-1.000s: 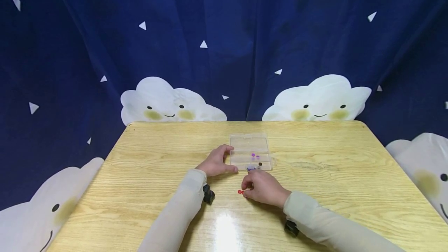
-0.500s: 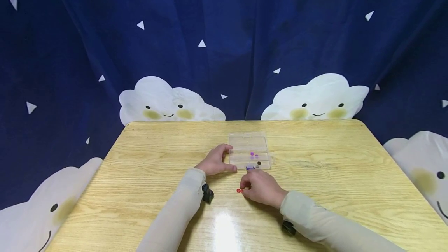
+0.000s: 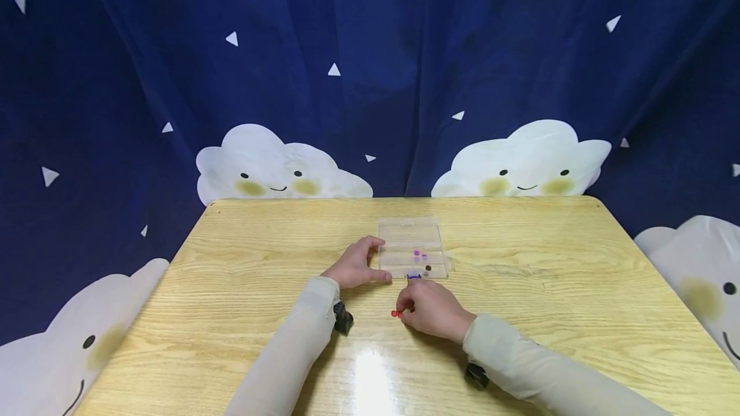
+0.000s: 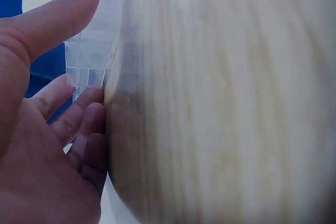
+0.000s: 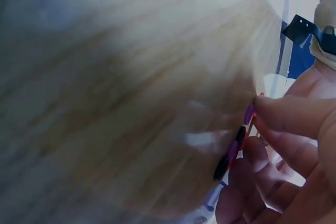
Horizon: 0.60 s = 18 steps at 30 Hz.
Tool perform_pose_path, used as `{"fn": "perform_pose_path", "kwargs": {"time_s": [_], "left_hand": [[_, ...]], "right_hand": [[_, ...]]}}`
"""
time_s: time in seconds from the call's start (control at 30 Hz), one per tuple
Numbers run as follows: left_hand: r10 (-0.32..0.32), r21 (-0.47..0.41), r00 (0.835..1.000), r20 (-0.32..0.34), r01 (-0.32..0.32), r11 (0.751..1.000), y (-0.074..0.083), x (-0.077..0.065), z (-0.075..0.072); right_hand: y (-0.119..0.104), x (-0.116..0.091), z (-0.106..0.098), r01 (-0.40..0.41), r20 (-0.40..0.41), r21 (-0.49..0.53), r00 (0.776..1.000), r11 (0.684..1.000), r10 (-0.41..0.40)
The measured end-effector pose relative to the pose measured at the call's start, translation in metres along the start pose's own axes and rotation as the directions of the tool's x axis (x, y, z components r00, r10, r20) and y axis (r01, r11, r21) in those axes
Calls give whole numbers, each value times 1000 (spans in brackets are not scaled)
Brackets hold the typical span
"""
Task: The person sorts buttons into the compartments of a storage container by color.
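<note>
Lying beside both hands [image 3: 355, 266] [image 3: 430, 308]: clear box [image 3: 409, 232]

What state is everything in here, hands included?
Clear box: lid open.
Left hand: thumb and fingers apart, at the box's left end.
Right hand: fingers curled, apparently pinching the red pieces.
Red pieces: partly hidden by the right hand.
Purple pieces: within the box's outline.
Black piece: likewise.
Curtain: hanging.

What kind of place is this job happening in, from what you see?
Likely an indoor, staged workspace, perhaps for recording: a dark blue curtain-like backdrop with smiling clouds hangs behind a wooden table, and a black device sits at each wrist.
</note>
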<state>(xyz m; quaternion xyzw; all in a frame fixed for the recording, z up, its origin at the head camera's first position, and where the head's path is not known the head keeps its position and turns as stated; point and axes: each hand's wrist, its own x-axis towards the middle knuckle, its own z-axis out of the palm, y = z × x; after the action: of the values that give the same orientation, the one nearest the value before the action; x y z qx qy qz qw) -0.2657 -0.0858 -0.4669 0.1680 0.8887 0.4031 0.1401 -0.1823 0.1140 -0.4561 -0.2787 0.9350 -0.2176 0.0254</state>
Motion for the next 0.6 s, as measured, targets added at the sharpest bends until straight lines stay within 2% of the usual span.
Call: {"fn": "perform_pose_path", "kwargs": {"time_s": [0.23,0.47,0.6], "left_hand": [[-2,-2,1000,-4,2,1000,0,0,0],[0,1,1000,-4,0,1000,0,0,0],[0,0,1000,-4,0,1000,0,0,1]], "right_hand": [[0,0,2,30,-31,-7,999,1000,-30],[1,0,2,12,-9,14,1000,1000,-12],[0,1,1,28,-9,1,1000,1000,-28]]}}
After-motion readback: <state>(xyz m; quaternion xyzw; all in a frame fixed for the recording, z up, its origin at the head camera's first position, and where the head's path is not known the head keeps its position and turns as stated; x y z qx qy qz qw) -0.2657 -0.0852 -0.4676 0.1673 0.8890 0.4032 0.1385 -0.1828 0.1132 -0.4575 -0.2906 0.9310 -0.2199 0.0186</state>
